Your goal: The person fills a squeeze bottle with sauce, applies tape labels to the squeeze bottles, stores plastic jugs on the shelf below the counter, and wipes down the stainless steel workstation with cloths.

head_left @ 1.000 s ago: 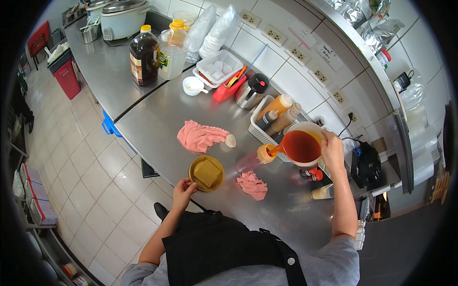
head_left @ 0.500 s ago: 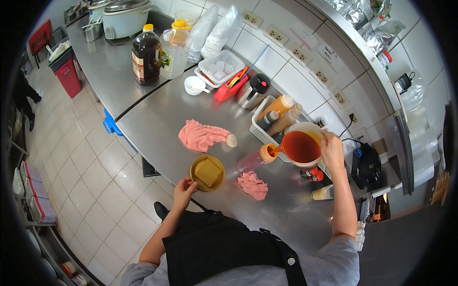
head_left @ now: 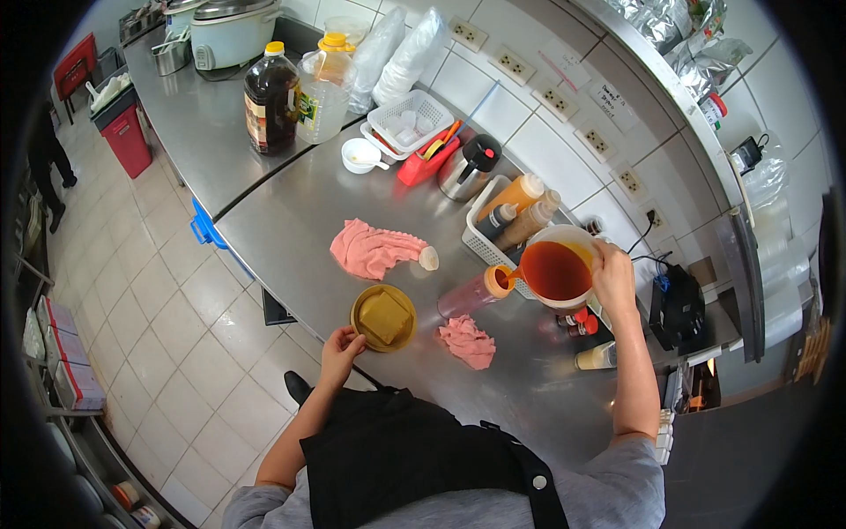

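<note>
My right hand (head_left: 613, 275) grips the rim of a white container (head_left: 557, 267) tilted to the left, with red-orange sauce inside. Its spout meets the orange-rimmed mouth of a clear squeeze bottle (head_left: 467, 296) that stands on the steel counter. With fingers pinched, my left hand (head_left: 342, 346) holds the edge of a round yellow-brown bowl (head_left: 383, 318) containing a flat block of the same colour. One pink cloth (head_left: 467, 342) lies beside the bottle, and another (head_left: 370, 249) lies behind the bowl, touching a small pale cap (head_left: 428, 258).
Behind the bottle, a white basket (head_left: 483, 238) holds sauce bottles. A steel flask (head_left: 469, 167), a red holder (head_left: 426, 160) and large jugs (head_left: 270, 101) stand farther back. A small jar (head_left: 597, 355) is near my right forearm. Another person's legs (head_left: 48, 167) show at far left.
The other person's legs at far left have come further into view. My hands, the container and the bottle hold nearly the same positions.
</note>
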Available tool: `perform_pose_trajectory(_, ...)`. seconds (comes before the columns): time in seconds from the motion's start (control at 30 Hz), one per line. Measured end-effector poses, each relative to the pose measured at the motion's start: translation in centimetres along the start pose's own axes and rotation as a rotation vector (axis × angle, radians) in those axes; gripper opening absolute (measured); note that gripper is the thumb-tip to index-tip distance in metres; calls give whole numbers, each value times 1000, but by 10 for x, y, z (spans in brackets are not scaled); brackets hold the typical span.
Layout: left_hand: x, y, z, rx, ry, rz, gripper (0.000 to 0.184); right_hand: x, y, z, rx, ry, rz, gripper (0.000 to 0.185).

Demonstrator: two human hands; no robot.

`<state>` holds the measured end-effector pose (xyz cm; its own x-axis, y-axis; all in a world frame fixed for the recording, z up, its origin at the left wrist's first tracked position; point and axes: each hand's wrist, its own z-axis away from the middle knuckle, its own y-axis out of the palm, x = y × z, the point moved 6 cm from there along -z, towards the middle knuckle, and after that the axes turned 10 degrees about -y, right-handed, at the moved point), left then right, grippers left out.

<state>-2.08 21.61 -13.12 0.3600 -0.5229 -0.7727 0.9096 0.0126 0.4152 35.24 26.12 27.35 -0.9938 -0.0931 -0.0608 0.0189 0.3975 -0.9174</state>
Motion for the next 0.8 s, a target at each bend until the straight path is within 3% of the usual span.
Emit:
perform_pose_trajectory(0.27, -1, 1, 1, -11, 4, 36, 36, -4, 3, 0, -11, 9, -46, 31)
perform_pose_trajectory(0.43, -2, 1, 0, -1, 19, 43, 36, -25, 15, 7, 92, 188, -182, 32)
perform_pose_trajectory(0.8, -2, 1, 0, 0, 12, 37, 35, -40, 29, 21, 86, 251, -291, 34)
